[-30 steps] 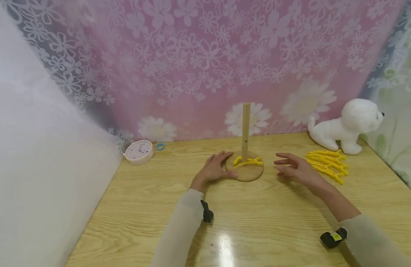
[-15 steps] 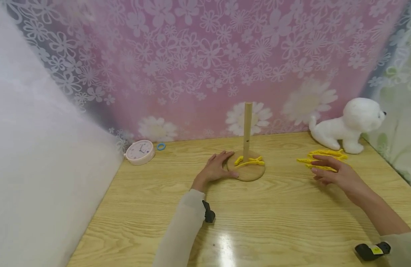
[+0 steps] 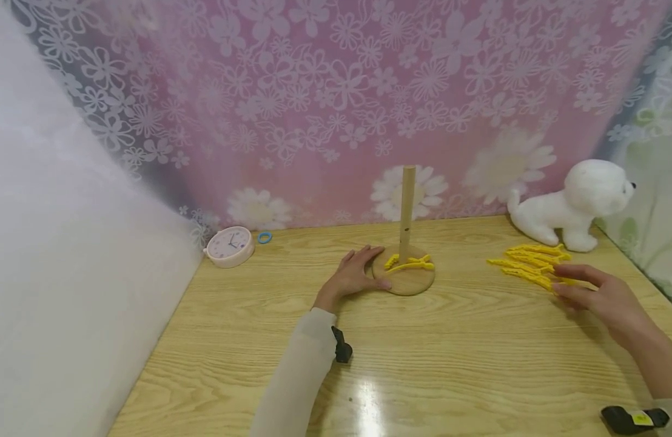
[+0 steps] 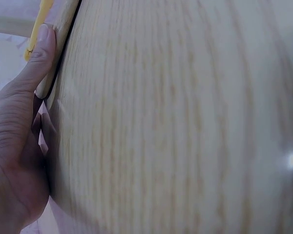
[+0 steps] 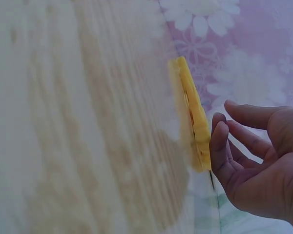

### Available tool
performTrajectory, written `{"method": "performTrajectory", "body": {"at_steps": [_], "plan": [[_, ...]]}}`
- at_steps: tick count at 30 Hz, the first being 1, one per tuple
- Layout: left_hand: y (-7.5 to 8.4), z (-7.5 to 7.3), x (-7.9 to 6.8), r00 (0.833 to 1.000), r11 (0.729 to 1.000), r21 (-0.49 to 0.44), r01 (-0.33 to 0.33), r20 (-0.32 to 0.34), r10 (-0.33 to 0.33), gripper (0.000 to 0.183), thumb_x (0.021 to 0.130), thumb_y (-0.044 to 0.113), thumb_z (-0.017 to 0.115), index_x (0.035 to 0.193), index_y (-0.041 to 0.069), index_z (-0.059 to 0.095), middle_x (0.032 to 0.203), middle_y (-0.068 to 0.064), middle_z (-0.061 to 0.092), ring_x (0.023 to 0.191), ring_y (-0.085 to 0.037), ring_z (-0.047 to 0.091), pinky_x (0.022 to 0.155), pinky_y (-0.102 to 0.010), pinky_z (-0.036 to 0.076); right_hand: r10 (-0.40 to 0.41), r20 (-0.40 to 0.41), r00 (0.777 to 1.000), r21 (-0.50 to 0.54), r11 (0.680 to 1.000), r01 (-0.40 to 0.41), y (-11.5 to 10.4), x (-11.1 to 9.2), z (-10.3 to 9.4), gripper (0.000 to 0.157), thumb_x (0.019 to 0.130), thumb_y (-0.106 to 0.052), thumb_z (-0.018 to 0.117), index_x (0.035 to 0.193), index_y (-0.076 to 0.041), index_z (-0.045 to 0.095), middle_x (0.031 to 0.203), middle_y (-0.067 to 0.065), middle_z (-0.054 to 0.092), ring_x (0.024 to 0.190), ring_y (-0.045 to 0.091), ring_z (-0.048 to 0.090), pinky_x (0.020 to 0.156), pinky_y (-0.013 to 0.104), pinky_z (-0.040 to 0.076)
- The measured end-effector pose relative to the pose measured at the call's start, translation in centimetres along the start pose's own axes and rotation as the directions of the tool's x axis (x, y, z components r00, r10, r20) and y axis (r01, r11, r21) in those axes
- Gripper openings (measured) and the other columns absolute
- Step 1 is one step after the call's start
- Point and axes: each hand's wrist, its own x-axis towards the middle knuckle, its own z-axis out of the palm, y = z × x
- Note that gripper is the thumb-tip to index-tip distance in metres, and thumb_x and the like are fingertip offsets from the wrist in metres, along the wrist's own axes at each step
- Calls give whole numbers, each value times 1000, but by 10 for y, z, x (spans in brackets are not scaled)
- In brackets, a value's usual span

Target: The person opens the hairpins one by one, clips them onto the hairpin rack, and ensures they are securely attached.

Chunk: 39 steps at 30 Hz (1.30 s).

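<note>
One upright wooden pole [image 3: 407, 206] stands on its round base [image 3: 411, 284], whose rim the left hand [image 3: 353, 274] braces from nine o'clock, thumb and fingers spread wide without clasping. The right hand [image 3: 609, 300], half spread and with no clear hold, is the nearer one to the piled yellow clips [image 3: 524, 265]; they lie at its ten o'clock, long axes roughly ten to four, forked ends facing its fingertips. A single clip [image 3: 418, 265] lies at the pole's foot, seemingly around it

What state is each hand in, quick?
Left hand: holding the round wooden base by its edge.
Right hand: open, fingertips at the yellow clips; whether they touch can't be told.
</note>
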Motion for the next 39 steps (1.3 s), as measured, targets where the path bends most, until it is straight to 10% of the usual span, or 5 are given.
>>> {"method": "performTrajectory", "body": {"at_steps": [16,39], "plan": [[1,-1,0,1000,1000,0,-8,-5,8,97,87,52,82,165,28,32,172,-5,24,161,-17,12,130,-41,-1,24,-73,997,-272,961,-43,11,4,1,46,104,-25,67,138,4,57,85,3,75,61,18,59,51,32,48],[-2,1,1,1000,1000,-6,1,-11,-1,97,85,55,83,165,31,32,173,-5,23,161,-19,9,130,-41,0,-211,-72,975,-486,861,151,-5,1,31,33,95,-17,79,121,1,72,96,17,75,68,-4,57,56,22,47]]}}
